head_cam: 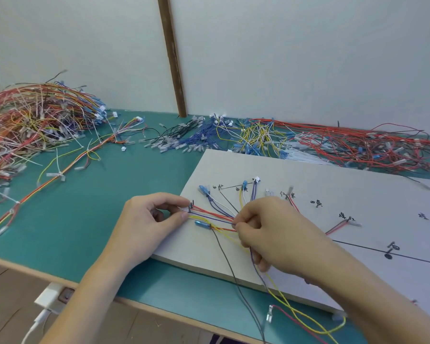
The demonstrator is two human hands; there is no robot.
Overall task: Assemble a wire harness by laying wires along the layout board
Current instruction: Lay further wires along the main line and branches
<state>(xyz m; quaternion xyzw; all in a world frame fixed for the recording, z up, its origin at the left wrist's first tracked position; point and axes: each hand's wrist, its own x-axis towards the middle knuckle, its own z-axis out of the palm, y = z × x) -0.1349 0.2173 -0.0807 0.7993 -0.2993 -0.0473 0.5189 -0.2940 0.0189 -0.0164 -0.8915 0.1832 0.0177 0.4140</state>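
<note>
You're at small assembly workbench, workshop-type setting. Landmark: grey layout board (308,175) with hand-drawn routing lines, handwritten labels, pegs. Board lies on green bench mat (109,219) edged in bare wood. Far left of board: big tangled heap of finished multicolour harnesses (35,120). Behind board, along wall: sorted batches of cut wires with terminals, black and blue (194,135), yellow (258,137), red (358,145). Plain white wall panels with brown wooden strip (171,55) behind. Below bench edge, left of board: white charger plug (50,297) with cable.
</note>
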